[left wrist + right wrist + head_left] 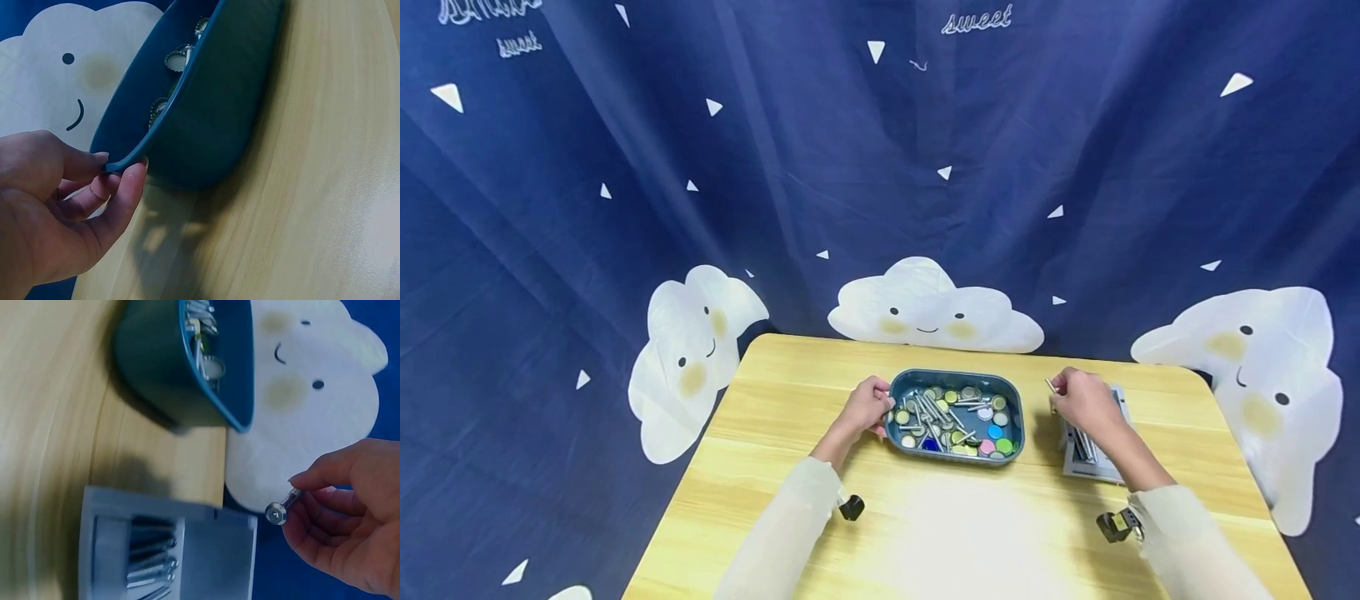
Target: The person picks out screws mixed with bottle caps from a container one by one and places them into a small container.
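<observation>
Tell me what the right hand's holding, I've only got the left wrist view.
Observer: The right hand pinches a metal pin with a round head.
Operator: Where's that hand?
Observer: In the head view, it's off to the right of the tub, by a grey tray.
Operator: Anything in that tray?
Observer: Yes, the right wrist view shows several similar pins lying in one compartment.

On the table (797, 392), a bin (951, 457) containing bottle caps (1004, 447) and bolts (935, 408) stands left of a tray (1093, 478) holding more bolts (150, 570).
</observation>
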Tool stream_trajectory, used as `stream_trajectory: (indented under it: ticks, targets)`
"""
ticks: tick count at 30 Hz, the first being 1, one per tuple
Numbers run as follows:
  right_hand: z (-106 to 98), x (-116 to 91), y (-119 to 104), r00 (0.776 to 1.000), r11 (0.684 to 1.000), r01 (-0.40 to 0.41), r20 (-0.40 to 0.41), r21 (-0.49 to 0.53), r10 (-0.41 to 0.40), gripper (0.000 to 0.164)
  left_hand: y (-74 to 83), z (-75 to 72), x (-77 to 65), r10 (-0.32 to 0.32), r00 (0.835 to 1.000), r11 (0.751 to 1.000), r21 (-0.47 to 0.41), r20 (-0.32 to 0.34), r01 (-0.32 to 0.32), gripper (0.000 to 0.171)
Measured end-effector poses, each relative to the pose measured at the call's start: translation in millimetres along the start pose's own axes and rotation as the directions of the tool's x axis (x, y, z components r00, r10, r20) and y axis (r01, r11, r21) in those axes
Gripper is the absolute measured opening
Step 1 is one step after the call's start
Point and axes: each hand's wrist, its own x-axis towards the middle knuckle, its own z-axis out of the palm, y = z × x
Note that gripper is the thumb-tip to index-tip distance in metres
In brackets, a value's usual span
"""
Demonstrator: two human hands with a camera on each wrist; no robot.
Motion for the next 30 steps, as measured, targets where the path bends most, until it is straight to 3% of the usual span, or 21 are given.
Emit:
stream_trajectory:
  ticks: [8,15,20,25,27,30]
  targets:
    - [-1,-6,29,0.997,0.997,-0.077,-0.009,0.006,0.077,0.004,-0.6,-1.8,-0.4,0.006,1.0,1.0,0.013,-0.004,-0.006,0.028]
    - [12,-11,47,0.995,0.995,-0.1,0.021,0.001,0.1,0.037,1.2,-1.6,-2.9,0.007,1.0,1.0,-0.004,-0.005,-0.007,0.028]
    - [22,-13,62,0.99,0.992,-0.126,0.059,-0.007,0.126,0.032,0.1,-0.8,-2.3,0.005,1.0,1.0,-0.014,0.002,-0.005,0.028]
    - [29,-12,71,0.984,0.987,-0.15,0.085,-0.053,0.154,0.006,-0.5,-0.3,-2.6,0.016,1.0,1.0,-0.015,0.003,-0.016,0.029]
    - [32,-11,73,0.983,0.986,-0.149,0.099,-0.071,0.156,0.007,-0.3,0.0,-2.7,0.014,1.0,1.0,-0.018,-0.001,-0.014,0.029]
    - [38,-11,75,0.976,0.984,-0.158,0.139,-0.087,0.169,0.021,0.0,0.7,-3.2,0.01,1.0,1.0,-0.018,-0.007,-0.01,0.03]
